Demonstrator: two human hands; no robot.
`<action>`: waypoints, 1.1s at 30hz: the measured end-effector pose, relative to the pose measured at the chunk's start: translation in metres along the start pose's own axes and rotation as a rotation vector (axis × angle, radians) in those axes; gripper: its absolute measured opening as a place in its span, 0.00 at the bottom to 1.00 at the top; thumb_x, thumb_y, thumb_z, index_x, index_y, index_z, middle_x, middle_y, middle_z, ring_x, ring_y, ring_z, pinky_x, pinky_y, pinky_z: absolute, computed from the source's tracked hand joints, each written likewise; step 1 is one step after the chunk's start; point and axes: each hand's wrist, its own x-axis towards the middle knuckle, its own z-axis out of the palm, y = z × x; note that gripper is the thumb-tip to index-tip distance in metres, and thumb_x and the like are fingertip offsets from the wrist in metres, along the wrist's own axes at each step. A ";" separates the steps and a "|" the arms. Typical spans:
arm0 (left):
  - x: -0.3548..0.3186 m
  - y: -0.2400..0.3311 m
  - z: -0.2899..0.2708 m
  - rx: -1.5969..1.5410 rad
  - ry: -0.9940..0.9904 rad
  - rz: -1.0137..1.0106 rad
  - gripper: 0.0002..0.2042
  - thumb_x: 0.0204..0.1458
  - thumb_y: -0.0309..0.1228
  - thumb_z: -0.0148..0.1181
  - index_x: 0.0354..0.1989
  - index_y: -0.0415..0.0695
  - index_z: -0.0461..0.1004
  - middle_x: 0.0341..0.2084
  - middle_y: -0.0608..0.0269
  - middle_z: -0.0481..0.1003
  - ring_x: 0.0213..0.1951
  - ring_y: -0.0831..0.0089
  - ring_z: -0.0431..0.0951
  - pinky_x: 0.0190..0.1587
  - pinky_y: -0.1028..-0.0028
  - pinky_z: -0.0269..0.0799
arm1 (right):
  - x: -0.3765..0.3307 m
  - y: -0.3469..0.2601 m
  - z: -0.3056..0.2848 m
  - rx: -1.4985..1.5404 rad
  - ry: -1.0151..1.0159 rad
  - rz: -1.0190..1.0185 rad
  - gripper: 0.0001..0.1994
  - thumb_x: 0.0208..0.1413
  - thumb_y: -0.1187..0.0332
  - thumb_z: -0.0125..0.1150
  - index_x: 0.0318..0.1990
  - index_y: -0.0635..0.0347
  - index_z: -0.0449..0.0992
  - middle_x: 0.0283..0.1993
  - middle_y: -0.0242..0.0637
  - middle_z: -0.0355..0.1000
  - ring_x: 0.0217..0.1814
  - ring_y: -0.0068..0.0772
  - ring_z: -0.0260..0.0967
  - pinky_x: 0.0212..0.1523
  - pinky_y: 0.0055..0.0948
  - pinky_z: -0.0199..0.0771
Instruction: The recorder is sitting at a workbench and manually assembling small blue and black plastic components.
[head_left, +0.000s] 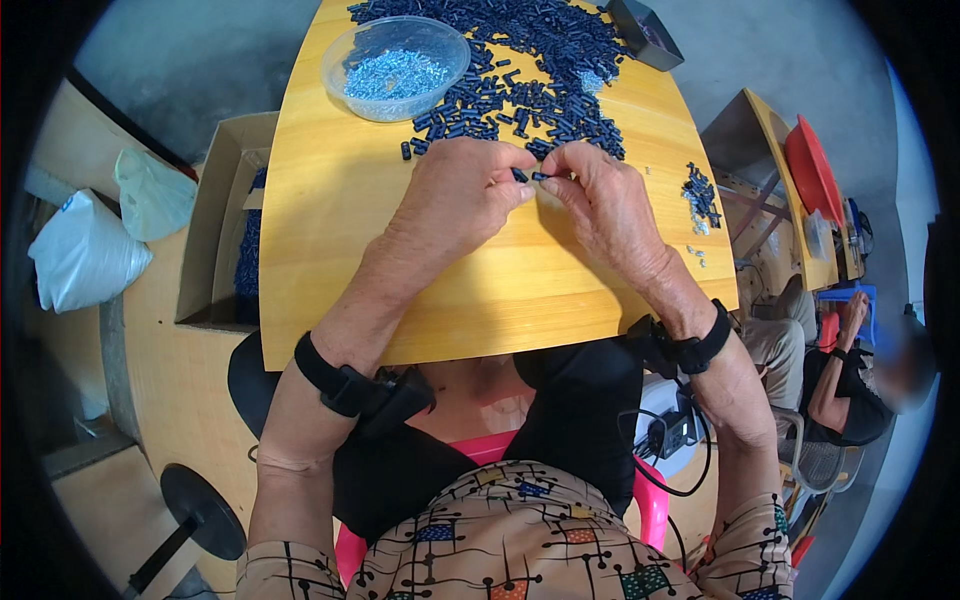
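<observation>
Both hands pinch small dark piece (530, 176) between them: left hand (462, 193), right hand (601, 195), above yellow table (340, 200).

Left hand (465, 195) and right hand (600, 200), fingertips pinched together

A pale wooden worktop (330, 260) stands on a grey concrete floor (180, 70), with an open cardboard box (205, 210) and white bags (85, 250) to its left, a second wooden table (790, 190) to its right.
</observation>
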 end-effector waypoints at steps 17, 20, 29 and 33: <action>-0.010 0.042 -0.007 -0.715 -0.097 -0.185 0.07 0.48 0.23 0.62 0.35 0.36 0.79 0.21 0.63 0.76 0.21 0.81 0.74 0.25 0.83 0.71 | -0.049 -0.045 -0.016 0.600 0.291 0.242 0.07 0.51 0.79 0.60 0.38 0.66 0.73 0.30 0.31 0.72 0.31 0.17 0.69 0.32 0.18 0.71; -0.013 0.046 -0.007 -0.787 -0.150 -0.257 0.07 0.48 0.24 0.63 0.35 0.37 0.79 0.20 0.64 0.76 0.21 0.81 0.74 0.25 0.83 0.71 | -0.058 -0.052 -0.017 0.732 0.318 0.294 0.08 0.52 0.80 0.60 0.40 0.66 0.73 0.32 0.29 0.72 0.33 0.14 0.68 0.35 0.16 0.71; -0.021 0.062 0.001 -0.859 -0.280 -0.233 0.09 0.50 0.28 0.63 0.36 0.36 0.78 0.21 0.64 0.76 0.21 0.81 0.74 0.25 0.83 0.69 | -0.080 -0.057 -0.026 0.720 0.378 0.278 0.06 0.51 0.81 0.60 0.37 0.66 0.74 0.34 0.31 0.71 0.35 0.16 0.70 0.37 0.17 0.70; -0.023 0.061 0.005 -0.929 -0.318 -0.269 0.09 0.50 0.28 0.62 0.36 0.35 0.78 0.22 0.62 0.76 0.22 0.80 0.74 0.25 0.82 0.70 | -0.087 -0.063 -0.030 0.692 0.389 0.270 0.06 0.51 0.80 0.60 0.37 0.67 0.74 0.33 0.32 0.70 0.36 0.19 0.72 0.37 0.18 0.70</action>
